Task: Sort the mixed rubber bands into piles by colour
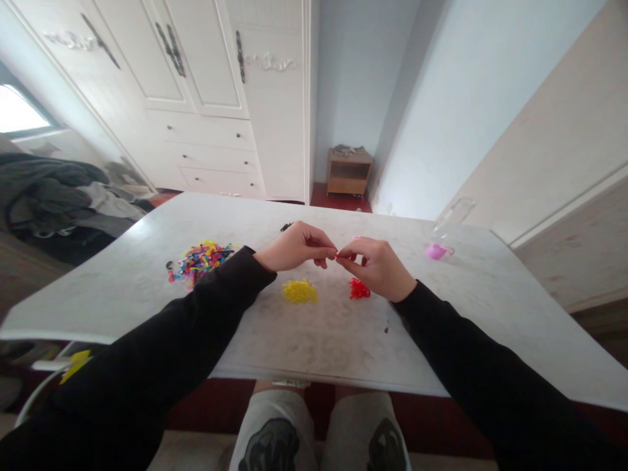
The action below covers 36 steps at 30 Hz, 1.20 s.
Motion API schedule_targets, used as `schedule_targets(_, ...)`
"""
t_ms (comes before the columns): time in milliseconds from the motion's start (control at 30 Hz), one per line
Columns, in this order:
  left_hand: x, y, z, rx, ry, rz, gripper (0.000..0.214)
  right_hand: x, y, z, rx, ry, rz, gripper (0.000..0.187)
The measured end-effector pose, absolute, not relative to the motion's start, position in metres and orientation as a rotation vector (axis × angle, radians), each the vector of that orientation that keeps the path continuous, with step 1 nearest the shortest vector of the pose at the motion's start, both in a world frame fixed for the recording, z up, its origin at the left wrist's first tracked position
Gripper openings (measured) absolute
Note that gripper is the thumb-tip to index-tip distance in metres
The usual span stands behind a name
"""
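Consists of a white table [441,333] with grey mottling and smudges across the top. Carries, on the left part, a multicoloured pile [203,259] of small strip-like pieces, including yellow, blue, pink, red and black, with a few at the left margin. Holds, near the middle, a loose yellow pile [299,292]; to the right, well apart, a smaller red pile [360,288]. Bears, farther back, a small black cluster [286,227], partly hidden. Supports, at the right toward the far edge, a clear container [454,216] with pink at the lower end. Shows a dark speck [386,327], nearer than the red pile; too small to identify.
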<state>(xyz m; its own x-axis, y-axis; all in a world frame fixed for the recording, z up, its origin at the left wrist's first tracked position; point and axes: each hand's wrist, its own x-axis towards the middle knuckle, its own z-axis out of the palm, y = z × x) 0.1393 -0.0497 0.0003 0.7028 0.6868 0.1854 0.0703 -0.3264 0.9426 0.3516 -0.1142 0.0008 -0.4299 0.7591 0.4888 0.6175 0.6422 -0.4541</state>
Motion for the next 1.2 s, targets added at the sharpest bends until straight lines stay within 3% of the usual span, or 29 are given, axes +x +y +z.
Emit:
schedule_targets(733, 0.127, -0.027, -0.002, 1.81, 0.721, 0.963, 0.025, 0.358, -0.114, 0.012, -1.102, -2.077, 0.629, 0.013)
schedule_targets(1200, 0.13, -0.035, -0.002, 1.86, 0.666, 0.842, 0.027, 0.356, -0.113, 0.011, -1.096, -2.07, 0.613, 0.014)
